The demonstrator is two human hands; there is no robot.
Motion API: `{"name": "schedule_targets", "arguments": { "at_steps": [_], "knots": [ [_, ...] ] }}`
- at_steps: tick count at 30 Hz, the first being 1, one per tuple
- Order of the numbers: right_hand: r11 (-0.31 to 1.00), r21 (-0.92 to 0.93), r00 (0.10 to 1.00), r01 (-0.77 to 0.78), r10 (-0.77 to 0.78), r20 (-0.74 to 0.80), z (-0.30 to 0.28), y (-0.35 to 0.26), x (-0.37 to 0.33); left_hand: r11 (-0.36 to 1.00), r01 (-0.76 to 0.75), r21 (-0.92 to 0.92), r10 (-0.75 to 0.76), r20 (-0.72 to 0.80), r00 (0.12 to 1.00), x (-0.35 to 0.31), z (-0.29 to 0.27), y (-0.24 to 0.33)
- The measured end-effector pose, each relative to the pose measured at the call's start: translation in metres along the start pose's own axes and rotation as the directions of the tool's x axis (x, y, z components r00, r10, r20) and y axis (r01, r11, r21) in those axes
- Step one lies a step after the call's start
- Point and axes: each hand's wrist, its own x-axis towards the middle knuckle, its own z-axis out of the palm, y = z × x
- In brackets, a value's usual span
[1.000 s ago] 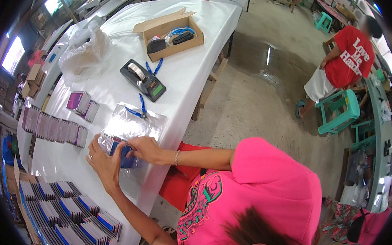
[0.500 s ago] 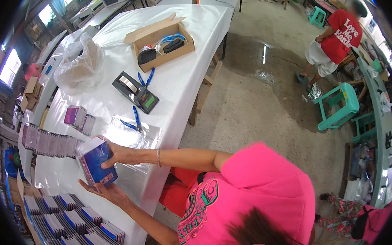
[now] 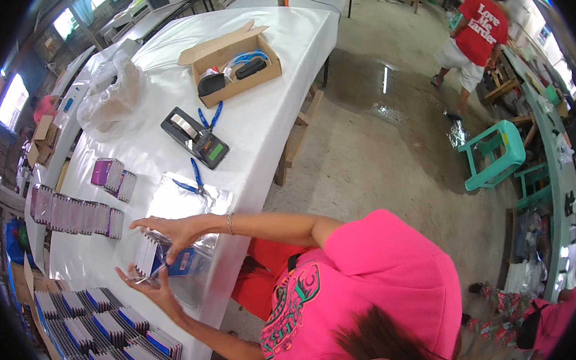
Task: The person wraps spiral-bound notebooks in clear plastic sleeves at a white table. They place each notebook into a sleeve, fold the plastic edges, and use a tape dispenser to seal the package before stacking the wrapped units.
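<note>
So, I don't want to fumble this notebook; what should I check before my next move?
1. Right hand at the notebook: ok.
2. Left hand at its near side: ok.
3. Firm grip: cannot tell from this view.
4. Notebook fully inside plastic: cannot tell, the hands hide part of it.
5. Nearer pliers apart from both hands: ok.
6. Tape dispenser apart from both hands: ok.

Tape dispenser [image 3: 194, 138]: on the counter [image 3: 258, 119]
Open box [image 3: 246, 87]: behind the dispenser, slightly right
Plastic bag [image 3: 108, 102]: behind, left of it
Far pliers [image 3: 215, 115]: just beside its right
Near pliers [image 3: 196, 171]: before it
Notebook row [image 3: 76, 214]: before it, well left
Loose notebook [image 3: 147, 256]: before it, slightly left
Stool [image 3: 500, 152]: on the floor [image 3: 347, 176], well right of it
</note>
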Motion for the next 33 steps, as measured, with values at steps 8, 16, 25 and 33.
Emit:
{"name": "schedule_targets", "arguments": {
  "at_steps": [8, 16, 25, 33],
  "knots": [
    [0.763, -0.508, 0.916, 0.399, -0.353, 0.189, -0.028, -0.047, 0.071, 0.782, -0.371, 0.501, 0.197, 0.366, 0.91, 0.062, -0.065, 0.035],
    [0.89, -0.449, 0.99, 0.077, -0.015, 0.139, -0.075, -0.079, 0.106, 0.89, -0.231, 0.394, 0.231, 0.048, 0.972, 0.087, -0.038, 0.085],
    [0.896, -0.402, 0.883, -0.187, 0.333, 0.33, -0.049, -0.052, 0.124, 0.855, 0.068, 0.514, -0.112, 0.055, 0.992, 0.093, -0.044, 0.04],
    [0.9, -0.433, 0.967, -0.044, 0.148, 0.208, -0.087, -0.075, 0.097, 0.926, -0.022, 0.377, 0.04, -0.039, 0.998, 0.073, -0.081, 0.067]
  ]
}}
